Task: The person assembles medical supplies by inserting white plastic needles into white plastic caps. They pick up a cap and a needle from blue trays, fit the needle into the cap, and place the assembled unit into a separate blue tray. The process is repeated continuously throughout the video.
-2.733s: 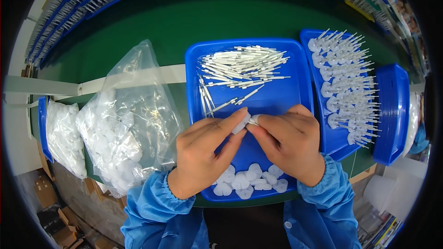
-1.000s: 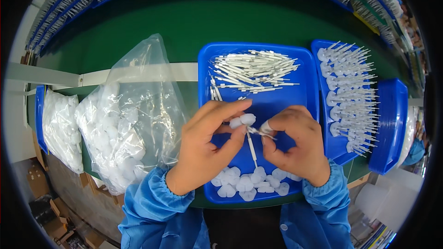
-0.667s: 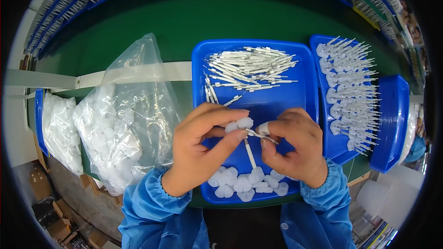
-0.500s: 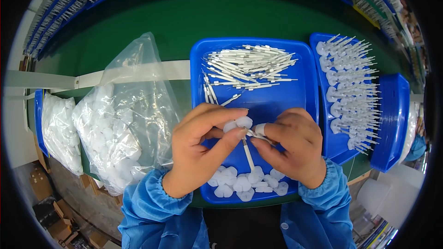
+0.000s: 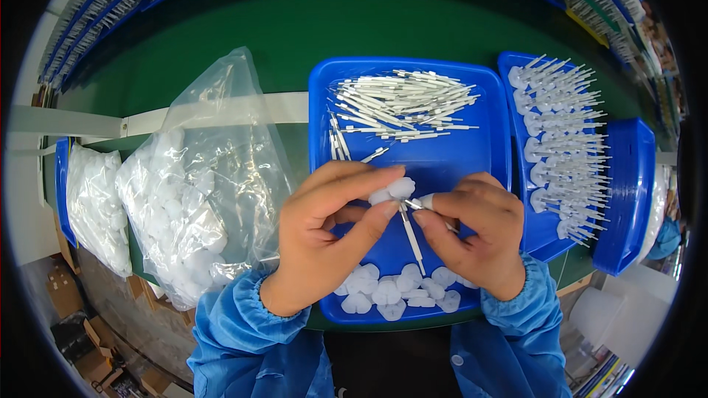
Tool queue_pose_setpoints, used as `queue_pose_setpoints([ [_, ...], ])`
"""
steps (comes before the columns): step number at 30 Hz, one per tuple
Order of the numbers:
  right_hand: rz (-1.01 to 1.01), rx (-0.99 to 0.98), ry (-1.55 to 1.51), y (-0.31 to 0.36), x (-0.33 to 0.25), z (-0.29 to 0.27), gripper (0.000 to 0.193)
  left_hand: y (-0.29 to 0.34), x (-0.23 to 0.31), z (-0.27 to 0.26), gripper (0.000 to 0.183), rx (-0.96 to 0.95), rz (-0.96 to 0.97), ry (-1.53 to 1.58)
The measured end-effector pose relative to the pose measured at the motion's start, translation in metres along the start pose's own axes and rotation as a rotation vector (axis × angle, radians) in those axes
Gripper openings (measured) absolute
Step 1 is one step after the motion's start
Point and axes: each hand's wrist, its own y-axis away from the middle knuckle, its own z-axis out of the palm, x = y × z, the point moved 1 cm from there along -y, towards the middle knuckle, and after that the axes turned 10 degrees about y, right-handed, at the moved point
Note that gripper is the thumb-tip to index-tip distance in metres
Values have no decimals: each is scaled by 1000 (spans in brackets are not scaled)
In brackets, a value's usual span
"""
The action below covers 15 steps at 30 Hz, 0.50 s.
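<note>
Centre of frame, over the blue tray (image 5: pixel 495 153): left hand (image 5: pixel 324 239) pinches a small white heart-shaped cap (image 5: pixel 394 190) between thumb and forefinger, remaining fingers curled beneath. Right hand (image 5: pixel 476 239) has thumb and forefinger pressed together on the end of a thin white stick (image 5: pixel 411 237); other fingers folded in. The stick's long axis runs near vertical in the frame, upper end at the cap, lower end pointing toward the bottom edge, tilted slightly right. Cap and stick top touch or nearly so; cannot tell if seated.

Materials: the tray is smooth moulded plastic with a raised rim. Loose pile of sticks (image 5: pixel 402 103) lies in its upper part, axes mostly horizontal. Loose caps (image 5: pixel 398 291) cluster along its lower rim, glossy and lobed. A second blue tray (image 5: pixel 634 199) at right holds assembled sticks with caps (image 5: pixel 564 147) in rows, heads left. Left of centre, crinkled clear bag of caps (image 5: pixel 192 199); another bag (image 5: pixel 92 203) at far left.

Open blue floor remains between the stick pile and the hands. Green table (image 5: pixel 295 22) spreads bare above.
</note>
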Motion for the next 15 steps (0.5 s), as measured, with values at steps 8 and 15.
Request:
queue_pose_setpoints([
  [8,27,12,-51,0,5,-1,22,0,3,-2,40,-36,70,-162],
  [15,145,-19,-91,1,3,-2,17,-3,5,-4,41,-74,223,-429],
])
